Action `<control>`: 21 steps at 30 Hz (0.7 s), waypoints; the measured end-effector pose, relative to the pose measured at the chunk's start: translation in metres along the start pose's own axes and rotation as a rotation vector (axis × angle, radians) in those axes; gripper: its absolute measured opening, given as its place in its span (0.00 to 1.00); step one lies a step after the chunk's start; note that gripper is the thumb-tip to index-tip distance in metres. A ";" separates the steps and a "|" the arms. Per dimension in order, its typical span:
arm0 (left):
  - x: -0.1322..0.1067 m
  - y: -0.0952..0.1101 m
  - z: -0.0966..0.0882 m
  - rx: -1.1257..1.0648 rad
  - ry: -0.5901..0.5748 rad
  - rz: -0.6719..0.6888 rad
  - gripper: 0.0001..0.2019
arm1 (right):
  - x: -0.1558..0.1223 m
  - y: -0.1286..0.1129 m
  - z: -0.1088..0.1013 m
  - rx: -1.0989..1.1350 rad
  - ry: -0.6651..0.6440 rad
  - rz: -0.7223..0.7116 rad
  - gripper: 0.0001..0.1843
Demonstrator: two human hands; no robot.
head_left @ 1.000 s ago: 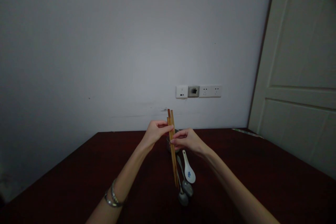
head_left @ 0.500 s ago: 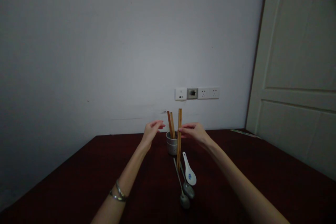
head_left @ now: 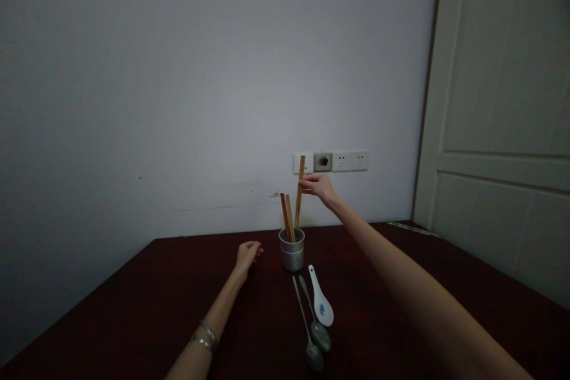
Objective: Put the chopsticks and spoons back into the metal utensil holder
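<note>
My right hand (head_left: 317,186) pinches a pair of wooden chopsticks (head_left: 300,169) near their middle. They stand almost upright, and their lower ends reach the rim of a metal utensil cup (head_left: 293,260); whether the tips are inside it I cannot tell. More chopsticks (head_left: 287,217) lean to the left in that cup. Left of the cup, my left hand (head_left: 248,255) is low over the table with its fingers loosely curled and nothing visible in them. A white soup spoon (head_left: 323,310) with a blue mark and two long-handled metal spoons (head_left: 314,357) (head_left: 320,335) lie in front of the cup.
The dark red table (head_left: 133,303) ends against a pale wall (head_left: 214,101). Sockets and switch plates (head_left: 350,160) are on the wall behind my right hand. A flat strip (head_left: 412,228) lies by the back right edge, near a panelled door (head_left: 499,190).
My right hand has lifted the chopsticks up and away from me, to the cup's rim. My left hand has dropped lower and drawn left, away from the cup, its fingers curling.
</note>
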State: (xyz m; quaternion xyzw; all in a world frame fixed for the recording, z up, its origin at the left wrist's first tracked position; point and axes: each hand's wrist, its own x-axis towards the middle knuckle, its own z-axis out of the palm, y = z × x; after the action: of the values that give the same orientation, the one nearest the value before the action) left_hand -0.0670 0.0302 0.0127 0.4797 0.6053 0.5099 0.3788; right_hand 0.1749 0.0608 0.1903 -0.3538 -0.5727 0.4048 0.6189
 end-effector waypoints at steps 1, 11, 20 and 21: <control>0.000 -0.003 0.001 0.004 0.004 -0.004 0.12 | 0.003 0.005 0.001 -0.006 0.002 0.011 0.06; 0.000 -0.013 0.007 0.049 0.009 0.028 0.10 | 0.006 0.050 0.004 -0.054 0.028 0.136 0.04; 0.008 -0.024 0.008 0.093 -0.012 0.090 0.10 | -0.007 0.072 0.007 -0.104 0.012 0.209 0.04; 0.009 -0.025 0.009 0.091 -0.016 0.098 0.09 | -0.008 0.074 0.007 -0.110 0.010 0.215 0.04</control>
State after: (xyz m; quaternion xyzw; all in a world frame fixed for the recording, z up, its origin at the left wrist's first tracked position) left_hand -0.0659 0.0402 -0.0133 0.5294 0.6007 0.4960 0.3359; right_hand 0.1607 0.0850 0.1210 -0.4483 -0.5498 0.4351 0.5545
